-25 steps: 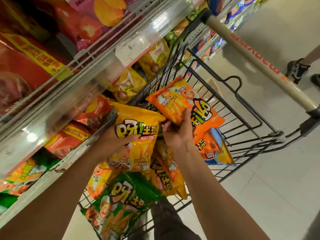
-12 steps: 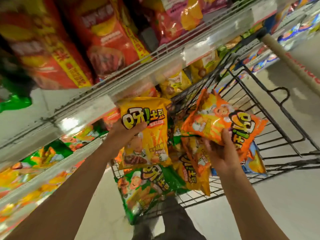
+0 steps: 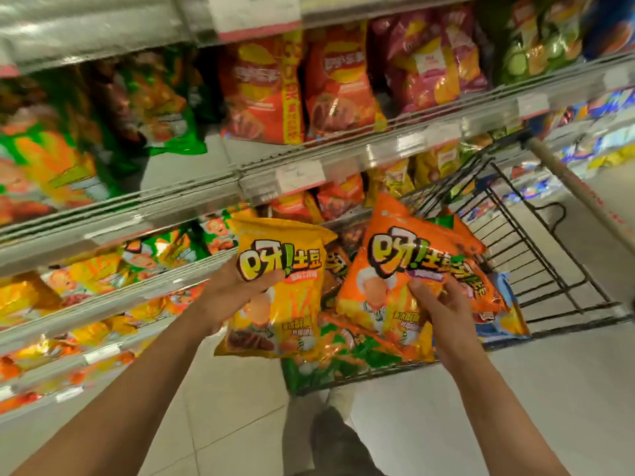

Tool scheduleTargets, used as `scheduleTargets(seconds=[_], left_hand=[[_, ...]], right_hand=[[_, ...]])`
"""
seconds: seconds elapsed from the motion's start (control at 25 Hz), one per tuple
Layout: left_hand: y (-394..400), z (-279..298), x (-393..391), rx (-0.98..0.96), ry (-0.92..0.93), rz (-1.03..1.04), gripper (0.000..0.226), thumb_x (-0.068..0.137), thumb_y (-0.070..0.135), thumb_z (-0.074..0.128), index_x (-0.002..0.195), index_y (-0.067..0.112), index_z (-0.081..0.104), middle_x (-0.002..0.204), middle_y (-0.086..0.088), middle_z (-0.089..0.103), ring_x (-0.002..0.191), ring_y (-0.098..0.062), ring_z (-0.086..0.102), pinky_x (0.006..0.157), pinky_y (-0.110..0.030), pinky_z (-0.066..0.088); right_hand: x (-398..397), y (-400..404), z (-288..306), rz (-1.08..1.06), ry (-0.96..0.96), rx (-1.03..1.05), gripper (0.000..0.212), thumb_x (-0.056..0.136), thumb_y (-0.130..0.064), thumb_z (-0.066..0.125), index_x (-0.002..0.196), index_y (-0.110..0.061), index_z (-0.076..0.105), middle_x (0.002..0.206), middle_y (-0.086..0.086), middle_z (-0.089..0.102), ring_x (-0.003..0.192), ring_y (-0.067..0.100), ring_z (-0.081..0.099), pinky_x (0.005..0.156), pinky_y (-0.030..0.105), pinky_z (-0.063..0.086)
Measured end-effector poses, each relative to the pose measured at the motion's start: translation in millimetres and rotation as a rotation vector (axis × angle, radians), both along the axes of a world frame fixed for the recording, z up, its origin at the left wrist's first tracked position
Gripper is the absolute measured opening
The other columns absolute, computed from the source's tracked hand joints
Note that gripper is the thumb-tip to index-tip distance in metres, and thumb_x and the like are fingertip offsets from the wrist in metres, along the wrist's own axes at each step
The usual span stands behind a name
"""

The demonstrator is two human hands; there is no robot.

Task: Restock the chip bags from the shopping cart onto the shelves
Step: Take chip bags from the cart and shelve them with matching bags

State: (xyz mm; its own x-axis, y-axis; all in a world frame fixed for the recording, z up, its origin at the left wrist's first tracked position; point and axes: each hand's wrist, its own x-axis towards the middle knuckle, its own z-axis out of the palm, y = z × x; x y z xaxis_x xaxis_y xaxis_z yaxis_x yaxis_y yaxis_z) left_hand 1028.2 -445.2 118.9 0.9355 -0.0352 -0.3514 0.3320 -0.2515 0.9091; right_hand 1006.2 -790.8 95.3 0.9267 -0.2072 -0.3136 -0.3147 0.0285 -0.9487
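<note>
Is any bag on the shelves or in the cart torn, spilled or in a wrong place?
Nothing stands out. The left hand holds a whole yellow bag, the right hand an orange bag; the shelf bags are too blurred to judge.

Shelf price tags (image 3: 300, 176) blurred, unreadable; cart handle (image 3: 580, 194) cut off right.

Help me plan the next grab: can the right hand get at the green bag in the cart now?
Probably not: the right hand already grips the orange bag, which hangs over the green bag.

Shelves (image 3: 295, 173) left, cart (image 3: 536, 255) right w/ bags (image 3: 343, 362) inside.
</note>
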Motion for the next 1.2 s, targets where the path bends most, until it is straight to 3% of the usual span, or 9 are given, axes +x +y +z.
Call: scheduleTargets(seconds=[0.08,0.28,0.44,0.6,0.72,0.84,0.96,1.08,1.2], left_hand=[[35,5,-42,-0.012,-0.024,0.036,0.038,0.081,0.044,0.081,0.117,0.042,0.069,0.101,0.021,0.077,0.089,0.005,0.071,0.069,-0.013,0.053],[142,26,-166,-0.008,-0.125,0.217,0.031,0.082,0.045,0.080,0.111,0.039,0.073,0.081,0.017,0.077,0.066,0.005,0.067,0.056,-0.009,0.046],[245,50,-270,0.021,-0.219,0.411,0.020,0.081,0.047,0.081,0.097,0.038,0.075,0.061,0.017,0.066,0.051,0.001,0.055,0.047,-0.011,0.040],[329,78,-347,0.083,-0.293,0.659,0.031,0.077,0.057,0.080,0.096,0.033,0.075,0.069,-0.001,0.068,0.063,-0.016,0.056,0.056,-0.026,0.044],[370,97,-370,0.113,-0.373,0.754,0.024,0.079,0.045,0.079,0.101,0.040,0.075,0.090,0.014,0.078,0.077,0.002,0.068,0.066,-0.013,0.050],[409,101,-371,0.148,-0.411,0.815,0.008,0.085,0.030,0.080,0.086,0.027,0.072,0.070,0.022,0.071,0.061,0.011,0.061,0.054,-0.005,0.043],[449,101,-360,0.138,-0.421,0.860,0.012,0.085,0.029,0.080,0.090,0.021,0.073,0.071,0.020,0.072,0.062,0.009,0.063,0.055,-0.006,0.044],[489,105,-340,0.113,-0.436,0.895,0.031,0.084,0.036,0.079,0.112,0.023,0.072,0.093,0.013,0.078,0.083,-0.001,0.072,0.066,-0.014,0.053],[533,110,-318,0.107,-0.461,0.904,0.035,0.082,0.044,0.078,0.112,0.028,0.072,0.094,0.015,0.078,0.082,0.001,0.071,0.065,-0.012,0.052]], right_hand=[[-21,40,15,0.065,-0.065,-0.025,0.039,0.078,-0.048,0.079,0.110,-0.030,0.067,0.092,-0.005,0.072,0.086,0.018,0.069,0.071,0.037,0.056],[-80,155,35,0.275,-0.125,-0.030,0.028,0.089,-0.039,0.072,0.114,-0.028,0.066,0.110,0.010,0.074,0.101,0.031,0.071,0.088,0.061,0.055],[-111,267,53,0.456,-0.152,-0.001,0.035,0.085,-0.043,0.071,0.118,-0.032,0.066,0.115,0.001,0.074,0.106,0.027,0.071,0.094,0.055,0.055],[-121,376,57,0.623,-0.146,-0.050,0.026,0.092,-0.032,0.069,0.117,-0.026,0.066,0.112,0.010,0.073,0.104,0.037,0.069,0.088,0.056,0.056],[-121,442,70,0.857,-0.087,-0.062,0.030,0.096,-0.004,0.061,0.125,0.001,0.060,0.098,0.010,0.070,0.081,0.016,0.071,0.071,0.037,0.058],[-120,514,98,0.875,-0.343,-0.018,0.028,0.096,0.002,0.059,0.124,0.005,0.059,0.100,-0.001,0.074,0.087,0.001,0.067,0.080,0.016,0.052],[-108,568,111,0.935,-0.378,0.080,0.030,0.098,-0.005,0.058,0.127,0.000,0.059,0.117,0.014,0.071,0.104,0.020,0.066,0.089,0.029,0.054],[-83,613,120,0.977,-0.390,0.116,0.026,0.098,-0.010,0.058,0.125,-0.011,0.062,0.111,0.005,0.075,0.098,0.018,0.071,0.081,0.029,0.058],[-53,657,136,0.993,-0.427,0.063,0.018,0.096,-0.026,0.065,0.114,-0.023,0.067,0.106,0.003,0.075,0.097,0.022,0.071,0.085,0.037,0.055]])
